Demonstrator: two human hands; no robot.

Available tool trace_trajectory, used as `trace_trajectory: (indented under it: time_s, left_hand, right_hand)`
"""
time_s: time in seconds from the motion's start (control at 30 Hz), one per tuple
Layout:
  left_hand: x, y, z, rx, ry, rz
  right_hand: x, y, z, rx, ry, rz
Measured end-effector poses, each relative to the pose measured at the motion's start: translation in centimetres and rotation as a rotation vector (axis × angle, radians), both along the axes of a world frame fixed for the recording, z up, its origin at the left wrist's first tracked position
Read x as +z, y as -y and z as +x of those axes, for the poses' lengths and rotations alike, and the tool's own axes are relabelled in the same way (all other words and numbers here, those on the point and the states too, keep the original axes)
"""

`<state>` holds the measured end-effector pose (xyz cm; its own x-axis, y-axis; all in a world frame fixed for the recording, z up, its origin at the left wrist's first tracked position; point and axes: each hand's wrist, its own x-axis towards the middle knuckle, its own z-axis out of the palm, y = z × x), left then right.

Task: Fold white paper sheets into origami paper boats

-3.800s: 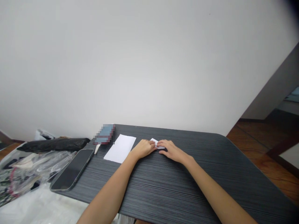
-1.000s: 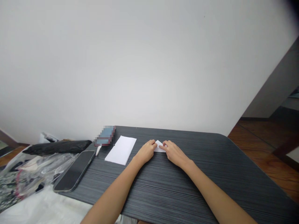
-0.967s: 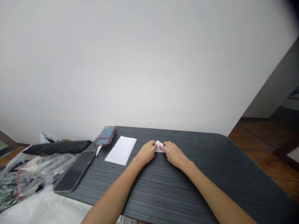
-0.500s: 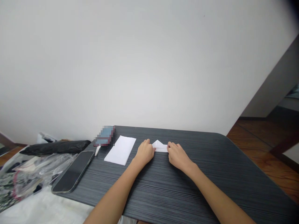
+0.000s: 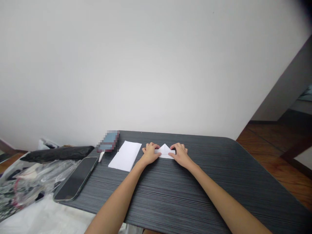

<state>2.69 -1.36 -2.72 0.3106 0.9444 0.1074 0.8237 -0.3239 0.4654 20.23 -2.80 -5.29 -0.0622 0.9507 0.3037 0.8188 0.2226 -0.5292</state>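
A small folded sheet of white paper [image 5: 165,152] lies on the dark wood-grain table [image 5: 170,191], its pointed peak facing the wall and a straight band along its near side. My left hand [image 5: 150,154] grips the paper's left end between thumb and fingers. On the opposite end, my right hand [image 5: 180,154] holds it in the same way, thumb on the near edge and fingers behind. To the left of my left hand lies a stack of white paper sheets [image 5: 125,156], apart from it.
A smartphone [image 5: 76,178] lies at the table's left edge. Behind it are a small white object [image 5: 101,157] and a blurred blue and red item [image 5: 109,141]. Plastic bags [image 5: 46,177] and a long black bundle [image 5: 58,153] are beyond the left edge. A white wall [image 5: 146,71] borders the back.
Both hands have shifted their hold on the folded paper. Thumbs and fingers now spread around its ends, and more of the paper and its peak shows between them.
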Motion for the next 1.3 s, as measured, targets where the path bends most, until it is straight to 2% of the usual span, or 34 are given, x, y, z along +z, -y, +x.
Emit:
trace_trajectory:
  time_s: [0.1,0.27,0.4,0.53,0.67,0.83,0.93,1.03,1.2,1.3]
  left_hand:
    - [0.4,0.2,0.0,-0.060,0.049,0.069]
    - [0.9,0.6,-0.5,-0.278,-0.016,0.296]
    - [0.9,0.4,-1.3,-0.449,-0.121,0.286]
    - [0.7,0.1,-1.7,-0.495,-0.109,0.229]
    - [0.3,-0.4,-1.6,-0.473,0.011,0.186]
    - [-0.3,-0.9,-1.4,-0.256,0.170,0.099]
    - [-0.2,-0.9,-1.3,-0.214,0.174,0.102]
    - [0.0,-0.7,-1.3,-0.202,0.110,0.113]
    - [0.0,-0.1,-0.9,-0.149,-0.068,0.151]
    - [0.1,0.5,-0.5,-0.222,-0.140,0.239]
  right_hand:
    - [0.9,0.5,0.2,0.020,-0.036,0.026]
    - [2.7,1.6,0.8,0.227,0.108,0.267]
    - [2.8,2.0,0.9,0.403,0.278,0.263]
    - [2.2,1.7,1.0,0.423,0.254,0.215]
    - [1.4,0.9,1.1,0.371,0.106,0.128]
    - [0.8,-0.2,1.3,0.233,-0.115,0.010]
    - [0.9,-0.4,1.3,0.211,-0.159,-0.043]
    - [1.0,-0.4,1.2,0.206,-0.114,-0.049]
    - [1.0,0.2,1.0,0.176,0.086,0.025]
    - [1.7,1.0,0.5,0.163,0.203,0.125]
